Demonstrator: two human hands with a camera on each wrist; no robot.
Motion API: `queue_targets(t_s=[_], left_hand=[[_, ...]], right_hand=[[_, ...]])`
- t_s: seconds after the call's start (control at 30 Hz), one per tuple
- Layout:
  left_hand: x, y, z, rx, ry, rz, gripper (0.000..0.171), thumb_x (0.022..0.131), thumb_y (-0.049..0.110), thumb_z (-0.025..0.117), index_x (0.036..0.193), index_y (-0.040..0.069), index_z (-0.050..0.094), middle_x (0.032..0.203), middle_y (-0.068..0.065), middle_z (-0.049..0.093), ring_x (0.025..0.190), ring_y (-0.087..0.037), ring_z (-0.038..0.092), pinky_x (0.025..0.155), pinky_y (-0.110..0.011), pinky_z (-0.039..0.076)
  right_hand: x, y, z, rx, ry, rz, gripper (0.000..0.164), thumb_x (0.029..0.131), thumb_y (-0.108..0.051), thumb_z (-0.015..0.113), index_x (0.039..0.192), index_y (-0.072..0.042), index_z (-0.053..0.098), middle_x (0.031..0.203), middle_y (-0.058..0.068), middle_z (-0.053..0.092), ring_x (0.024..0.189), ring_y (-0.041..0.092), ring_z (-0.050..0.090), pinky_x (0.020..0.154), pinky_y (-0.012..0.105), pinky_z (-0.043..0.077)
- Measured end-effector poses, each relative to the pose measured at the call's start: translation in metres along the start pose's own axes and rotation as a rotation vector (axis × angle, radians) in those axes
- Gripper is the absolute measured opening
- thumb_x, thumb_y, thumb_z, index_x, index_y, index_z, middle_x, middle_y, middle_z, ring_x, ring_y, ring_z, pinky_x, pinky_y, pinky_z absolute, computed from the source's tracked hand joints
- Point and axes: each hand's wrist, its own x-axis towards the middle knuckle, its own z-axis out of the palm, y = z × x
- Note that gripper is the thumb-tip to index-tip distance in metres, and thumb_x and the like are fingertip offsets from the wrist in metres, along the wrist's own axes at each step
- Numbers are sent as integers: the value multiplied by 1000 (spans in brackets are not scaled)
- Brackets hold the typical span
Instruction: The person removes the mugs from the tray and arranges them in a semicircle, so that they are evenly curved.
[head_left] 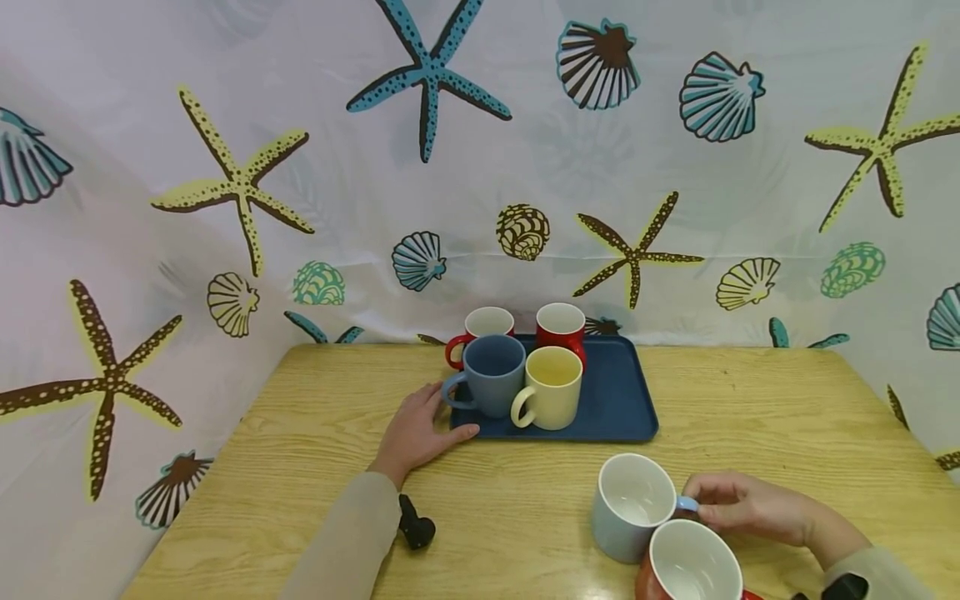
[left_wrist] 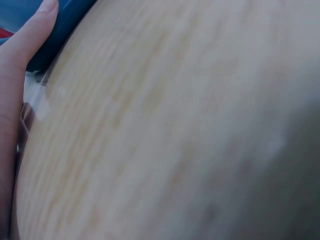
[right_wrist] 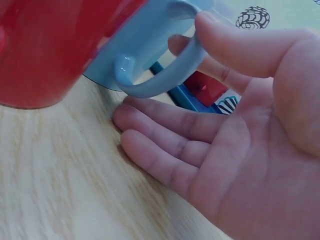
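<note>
My right hand [head_left: 757, 508] pinches the handle of a light blue mug [head_left: 624, 525] between thumb and index finger; the other fingers extend below the handle in the right wrist view. Against that mug, nearer me, is a red mug [right_wrist: 45, 50] with a white inside. My left hand [head_left: 420, 433] rests at the left front corner of a dark blue tray [head_left: 615, 400], its thumb stretched along the front rim. On the tray stand a blue mug [head_left: 495, 383], a cream mug [head_left: 558, 400] and two red mugs with white insides, one at back left [head_left: 491, 321], one at back right [head_left: 558, 333].
The wooden table [head_left: 300, 433] reaches back to a white curtain [head_left: 480, 183] printed with starfish and shells. The tray stands at the table's far edge, close to the curtain. Its right part shows bare blue surface.
</note>
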Motion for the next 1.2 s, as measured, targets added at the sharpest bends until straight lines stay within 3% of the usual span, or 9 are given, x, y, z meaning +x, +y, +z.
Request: queue_targets(t_s=[0.17, 0.37, 0.83, 1.2], left_hand=[[0, 0, 0, 2, 4, 2, 100, 67, 84, 45, 141, 16, 43, 142, -8, 40, 131, -32, 34, 104, -52, 29], [0, 1, -1, -3, 17, 12, 99, 68, 84, 46, 141, 16, 43, 142, -9, 40, 131, -32, 34, 104, -52, 29], [1, 1, 0, 7, 8, 3, 100, 68, 85, 45, 141, 16, 43, 142, -9, 40, 131, -31, 34, 104, -51, 28], [-1, 3, -3, 0, 11, 3, 101, 67, 85, 45, 140, 15, 45, 142, -10, 40, 130, -33, 34, 104, -52, 29]], right_hand=[[-4, -1, -2, 19, 37, 27, 23, 98, 3, 30, 115, 15, 41, 115, 10, 53, 104, 19, 52, 89, 36, 47], [-5, -3, -1, 55, 93, 46, 25, 100, 0, 29, 115, 4, 48, 111, 7, 52, 98, 17, 56, 87, 32, 47], [3, -13, -4, -6, 220, 125, 24, 101, -8, 32, 113, -1, 53, 103, 4, 55, 89, 14, 55, 82, 34, 48], [17, -18, -4, -97, 236, 132, 22, 101, -11, 36, 112, -3, 53, 100, 5, 56, 90, 15, 55, 81, 33, 48]])
